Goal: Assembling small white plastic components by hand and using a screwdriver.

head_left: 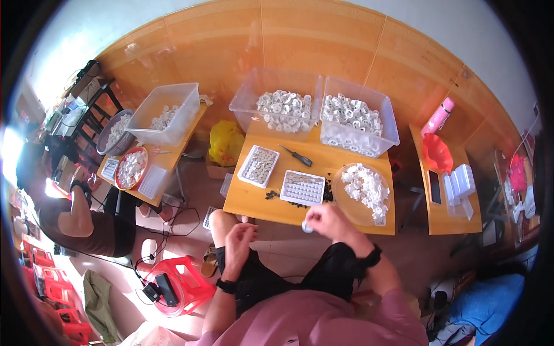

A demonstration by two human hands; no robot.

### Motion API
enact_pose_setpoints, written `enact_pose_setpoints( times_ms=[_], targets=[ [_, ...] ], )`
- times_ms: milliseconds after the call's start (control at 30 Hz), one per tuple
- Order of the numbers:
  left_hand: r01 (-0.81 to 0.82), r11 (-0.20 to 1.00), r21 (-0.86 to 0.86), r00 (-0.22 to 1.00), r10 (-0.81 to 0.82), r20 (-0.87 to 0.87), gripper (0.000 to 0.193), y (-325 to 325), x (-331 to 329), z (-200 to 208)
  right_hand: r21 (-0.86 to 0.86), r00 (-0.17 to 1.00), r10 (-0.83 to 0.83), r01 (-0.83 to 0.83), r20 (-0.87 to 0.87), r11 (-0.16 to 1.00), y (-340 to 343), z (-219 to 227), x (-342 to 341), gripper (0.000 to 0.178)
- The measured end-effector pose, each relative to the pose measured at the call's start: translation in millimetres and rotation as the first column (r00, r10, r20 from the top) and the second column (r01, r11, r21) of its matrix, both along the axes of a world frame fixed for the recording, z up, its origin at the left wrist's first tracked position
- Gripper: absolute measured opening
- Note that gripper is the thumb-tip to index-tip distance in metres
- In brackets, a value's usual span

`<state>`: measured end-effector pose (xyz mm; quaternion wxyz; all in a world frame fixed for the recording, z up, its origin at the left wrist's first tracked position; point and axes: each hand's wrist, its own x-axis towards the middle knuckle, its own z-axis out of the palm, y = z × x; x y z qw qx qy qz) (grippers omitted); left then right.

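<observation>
My right hand [332, 221] is just off the front edge of the wooden table [254, 205], pinching a small round white part [307, 228]. Above my lap, my left hand [239, 244] has its fingertips pressed together; whatever is between them is too small to make out. In front of my hands a white tray [302, 188] with rows of round pockets lies on the table, with small black pieces [272, 195] scattered around it. To its left a second white tray [258, 166] is filled with round pieces. On the right a round shallow dish [346, 212] holds a heap of white plastic parts [366, 190].
A screwdriver [297, 156] lies behind the trays. Two clear bins [360, 144] of white rings stand at the back. A side table [456, 222] on the right carries a phone [434, 187] and a red bowl [437, 153]. Another person [86, 222] sits at the left, near a red stool [190, 282].
</observation>
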<state>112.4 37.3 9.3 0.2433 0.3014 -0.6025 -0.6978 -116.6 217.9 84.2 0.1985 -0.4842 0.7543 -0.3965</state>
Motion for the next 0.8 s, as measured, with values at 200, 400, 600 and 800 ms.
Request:
enact_pose_setpoints(
  times_ms=[200, 400, 600, 800],
  targets=[
    [-0.276, 0.955, -0.107, 0.961, 0.276, -0.012, 0.017, -17.1, 29.5, -9.2, -0.653, 0.962, -0.130, 0.259, 0.239, 0.712, -76.4, 96.9, -110.7, 0.013],
    [-0.414, 0.865, -0.285, 0.905, 0.424, -0.027, 0.024, -24.6, 48.3, -34.0, -0.530, 0.934, -0.238, 0.347, 0.265, 0.774, -72.6, 100.4, -107.7, 0.011],
    [-0.346, 0.923, -0.168, 0.937, 0.330, -0.113, 0.022, -27.9, 40.8, -13.8, -0.232, 0.913, -0.402, 0.407, 0.072, 0.884, -13.0, 37.4, -98.8, 0.011],
    [-0.423, 0.892, -0.160, 0.905, 0.407, -0.124, 0.018, -18.5, 36.2, -11.5, -0.147, 0.782, -0.622, 0.612, -0.033, 0.777, 68.1, 9.8, -111.1, 0.011]
  ],
)
